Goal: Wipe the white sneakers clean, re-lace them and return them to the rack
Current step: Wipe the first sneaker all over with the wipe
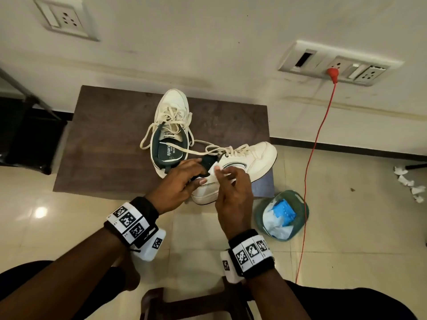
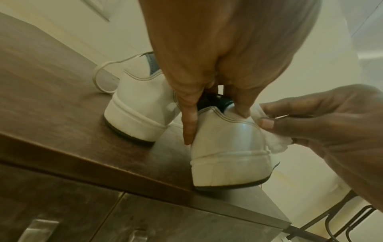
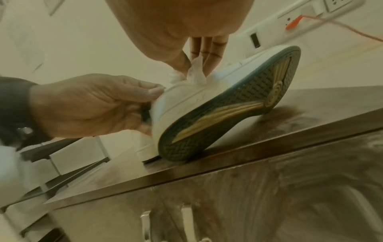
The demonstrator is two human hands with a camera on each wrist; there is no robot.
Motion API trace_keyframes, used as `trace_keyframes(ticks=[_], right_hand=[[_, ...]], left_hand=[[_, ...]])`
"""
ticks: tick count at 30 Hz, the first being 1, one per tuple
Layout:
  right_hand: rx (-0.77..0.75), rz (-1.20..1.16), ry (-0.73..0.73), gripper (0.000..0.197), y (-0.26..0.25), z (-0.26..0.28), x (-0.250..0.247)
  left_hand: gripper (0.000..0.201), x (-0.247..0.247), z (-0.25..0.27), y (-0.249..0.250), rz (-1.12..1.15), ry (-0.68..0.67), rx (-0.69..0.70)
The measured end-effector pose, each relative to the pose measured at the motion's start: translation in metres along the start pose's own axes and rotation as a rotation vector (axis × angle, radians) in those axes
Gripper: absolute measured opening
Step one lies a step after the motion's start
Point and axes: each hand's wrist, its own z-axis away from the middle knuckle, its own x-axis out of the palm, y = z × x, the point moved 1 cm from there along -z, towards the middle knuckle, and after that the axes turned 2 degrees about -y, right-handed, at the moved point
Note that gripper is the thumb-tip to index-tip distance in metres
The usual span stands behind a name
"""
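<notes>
Two white sneakers on dark wood table (image 1: 104,139). Far sneaker (image 1: 172,125) sits upright mid-table, toe toward the wall-side edge, laces loose & trailing. Near sneaker (image 1: 245,162) is at the front right corner, heel hanging past the front edge, tipped on its side w/ sole (image 3: 228,104) facing out to the right; toe end rests on the table.

Left hand (image 1: 178,185) grips the near sneaker's heel collar: thumb on one side of the heel, fingers curled into the opening. Right hand (image 1: 233,199) pinches a crumpled white wipe (image 2: 275,142) btw thumb & fingers, pressed against the shoe's side by the heel.

On floor just right of the table: green basket (image 1: 300,199) w/ blue & white stuff inside. Red cord (image 1: 316,139) runs from wall socket down past it. Crumpled white scraps (image 1: 409,183) on floor far right.
</notes>
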Motion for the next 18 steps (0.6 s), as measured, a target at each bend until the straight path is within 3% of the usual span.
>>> trace_keyframes(ticks=[4, 10, 15, 18], right_hand=[[-0.041, 0.040, -0.042, 0.044, 0.007, -0.004, -0.005], [0.198, 0.191, 0.029, 0.041, 0.016, -0.042, -0.016], [-0.009, 0.167, -0.066, 0.041, -0.002, -0.026, -0.014], [0.072, 0.270, -0.020, 0.035, 0.028, -0.037, -0.023]], left_hand=[[0.033, 0.003, 0.000, -0.006, -0.024, 0.003, 0.025], [0.026, 0.006, 0.002, -0.004, -0.045, 0.001, 0.054], [0.029, 0.005, 0.002, -0.002, -0.050, 0.008, 0.063], [0.030, 0.008, 0.005, -0.002, -0.058, 0.010, 0.085]])
